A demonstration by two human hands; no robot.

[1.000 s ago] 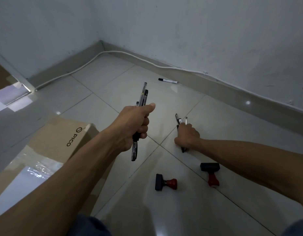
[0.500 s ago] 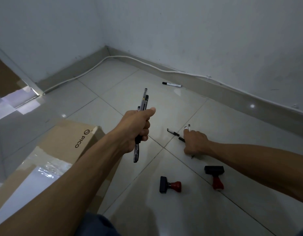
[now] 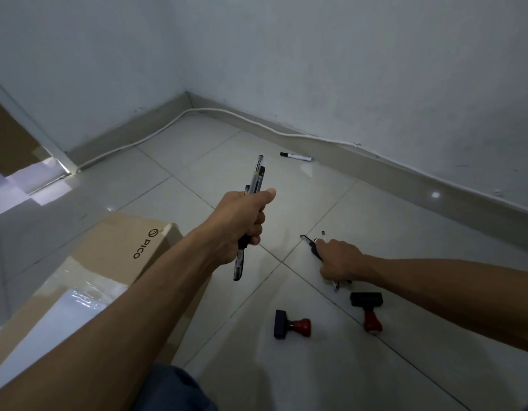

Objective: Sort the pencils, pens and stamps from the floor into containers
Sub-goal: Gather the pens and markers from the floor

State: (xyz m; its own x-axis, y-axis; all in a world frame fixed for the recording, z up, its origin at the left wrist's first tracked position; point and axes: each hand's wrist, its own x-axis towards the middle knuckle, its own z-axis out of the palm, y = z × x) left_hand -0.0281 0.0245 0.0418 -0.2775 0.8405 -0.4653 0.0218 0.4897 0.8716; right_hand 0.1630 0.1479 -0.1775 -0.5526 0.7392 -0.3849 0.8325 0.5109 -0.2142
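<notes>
My left hand point(image 3: 242, 221) is raised above the floor, shut on a bundle of pens point(image 3: 255, 180) that stick out above and below the fist. My right hand point(image 3: 338, 259) is low on the tiles, closed around two pens point(image 3: 311, 246) whose tips poke out past the fingers. Two stamps with black bases and red handles lie on the floor: one stamp point(image 3: 290, 324) near the middle, the other stamp point(image 3: 368, 308) just below my right hand. A white marker point(image 3: 295, 156) lies far off by the skirting board.
A taped cardboard box point(image 3: 108, 262) marked PICO lies on the floor under my left forearm. A white cable point(image 3: 167, 126) runs along the skirting of both walls. The walls meet in a corner ahead. A doorway edge point(image 3: 31, 126) is at the far left.
My right hand has shifted slightly, gathering the pens on the floor into its grip. My left hand keeps its bundle raised. The view has tilted up a little.
</notes>
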